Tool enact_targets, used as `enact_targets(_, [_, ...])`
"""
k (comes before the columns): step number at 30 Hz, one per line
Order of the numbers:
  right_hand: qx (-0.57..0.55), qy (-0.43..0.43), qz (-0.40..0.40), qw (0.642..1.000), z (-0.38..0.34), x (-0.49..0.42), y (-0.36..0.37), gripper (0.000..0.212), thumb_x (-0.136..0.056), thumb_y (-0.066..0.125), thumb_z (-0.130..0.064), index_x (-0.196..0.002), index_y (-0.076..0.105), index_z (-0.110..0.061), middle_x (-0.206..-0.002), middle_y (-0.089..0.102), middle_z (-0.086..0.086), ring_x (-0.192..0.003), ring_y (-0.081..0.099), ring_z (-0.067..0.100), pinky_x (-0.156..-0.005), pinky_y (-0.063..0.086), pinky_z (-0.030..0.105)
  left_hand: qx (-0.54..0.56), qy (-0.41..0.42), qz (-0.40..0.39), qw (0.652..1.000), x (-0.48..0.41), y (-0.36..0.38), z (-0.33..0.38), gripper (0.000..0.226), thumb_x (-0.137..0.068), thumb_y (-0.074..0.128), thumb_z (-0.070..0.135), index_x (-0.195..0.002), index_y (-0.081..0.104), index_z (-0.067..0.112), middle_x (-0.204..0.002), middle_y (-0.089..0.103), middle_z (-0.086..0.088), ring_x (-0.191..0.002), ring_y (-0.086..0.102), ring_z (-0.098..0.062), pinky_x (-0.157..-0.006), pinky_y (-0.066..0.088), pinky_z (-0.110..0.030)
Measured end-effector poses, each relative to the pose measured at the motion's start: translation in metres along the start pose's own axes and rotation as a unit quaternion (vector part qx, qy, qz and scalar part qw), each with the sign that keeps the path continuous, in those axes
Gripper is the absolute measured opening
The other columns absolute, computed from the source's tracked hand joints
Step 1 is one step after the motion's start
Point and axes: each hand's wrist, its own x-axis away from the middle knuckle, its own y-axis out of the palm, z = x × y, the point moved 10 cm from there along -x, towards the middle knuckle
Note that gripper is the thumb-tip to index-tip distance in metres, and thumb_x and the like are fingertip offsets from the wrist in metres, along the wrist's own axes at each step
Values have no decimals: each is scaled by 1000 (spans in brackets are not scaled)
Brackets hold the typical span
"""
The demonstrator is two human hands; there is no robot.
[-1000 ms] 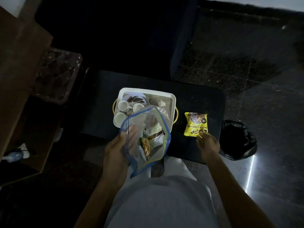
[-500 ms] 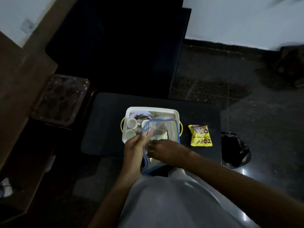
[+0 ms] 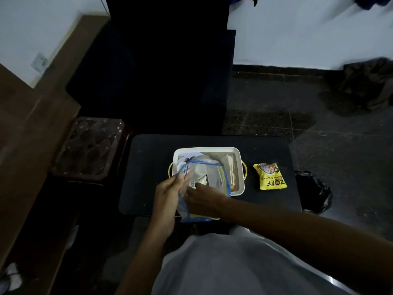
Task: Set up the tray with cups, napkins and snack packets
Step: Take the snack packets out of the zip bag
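A clear plastic container stands off the dark table's 9 o'clock edge. Bare tabletop runs from that edge to the white tray, mid-table, long axis 9 to 3. The left hand pinches the rim of a zip bag held over the tray's 6 o'clock side; the bag's lower end overhangs the table's near edge. The right hand reaches into the bag, fingers hidden, grip unclear. At the tray's 3 o'clock, apart, a yellow snack packet lies flat, long axis 12 to 6, print upside down, near the right edge.
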Motion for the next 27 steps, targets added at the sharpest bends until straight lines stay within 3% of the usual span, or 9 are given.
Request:
enact_targets(4, [-5,5,-11,1000,3,-4,4,24,-98,52,-13,-115,63,1,-124,64,16,-113,59,32,-79,52,39,4,-3,-16,1000,-2,-2,-2,29,-105,48,22,-108,77,22,-114,78,-1,-114,71,-14,-103,54,-32])
enact_targets(7, [30,-19,-9,999,0,1,6,17,-96,55,-13,-105,69,-8,-111,69,6,-108,59,25,-70,53,34,4,1,-12,1000,-1,-4,0,28,-105,48,24,-108,76,22,-113,79,2,-111,72,-9,-95,57,-25])
enact_targets(11, [45,-29,-18,998,9,13,0,15,-94,58,-19,-103,71,-18,-111,71,-1,-119,51,25,-78,49,33,-1,0,1,1000,1,-2,-3,28,-105,49,25,-109,77,24,-107,80,7,-102,74,-4,-75,55,-13])
enact_targets(15, [61,-13,26,998,23,44,-35,19,-92,54,-19,-94,72,-27,-99,73,-8,-127,46,27,-83,45,33,12,-7,18,1000,0,2,-11,29,-105,50,24,-114,76,14,-109,80,-4,-106,74,-19,-88,56,-33])
enact_targets(19, [-52,44,84,994,51,95,-72,41,-91,32,-13,-113,66,-17,-118,68,-1,-135,42,31,-105,40,41,41,-30,19,999,-1,15,-21,28,-102,56,27,-112,77,12,-108,78,-15,-106,74,-33,-95,57,-47])
enact_targets(21, [-146,85,167,971,77,131,-94,38,-86,42,-9,-113,68,-13,-120,69,1,-134,48,28,-107,43,40,47,-38,4,998,0,24,-26,29,-103,55,30,-115,76,15,-111,78,-15,-106,74,-31,-92,58,-45])
enact_targets(23, [-290,149,217,920,111,169,-94,37,-79,53,-2,-111,69,-9,-115,70,4,-123,58,22,-101,49,36,66,-56,-3,996,1,33,-34,31,-103,53,31,-118,75,15,-118,76,-14,-112,73,-28,-96,55,-44])
enact_targets(25, [-398,223,262,850,147,206,-80,33,-78,62,-2,-109,71,-9,-100,74,1,-96,67,6,-83,53,20,70,-71,17,995,3,36,-40,32,-103,51,30,-117,76,15,-122,75,-10,-116,71,-23,-96,55,-40])
enact_targets(27, [-434,312,309,786,186,243,-51,21,-80,70,-17,-101,73,-13,-77,70,-12,-73,65,-5,-63,46,6,56,-71,28,995,6,41,-42,32,-104,49,32,-116,76,19,-125,74,-2,-118,69,-14,-96,56,-35])
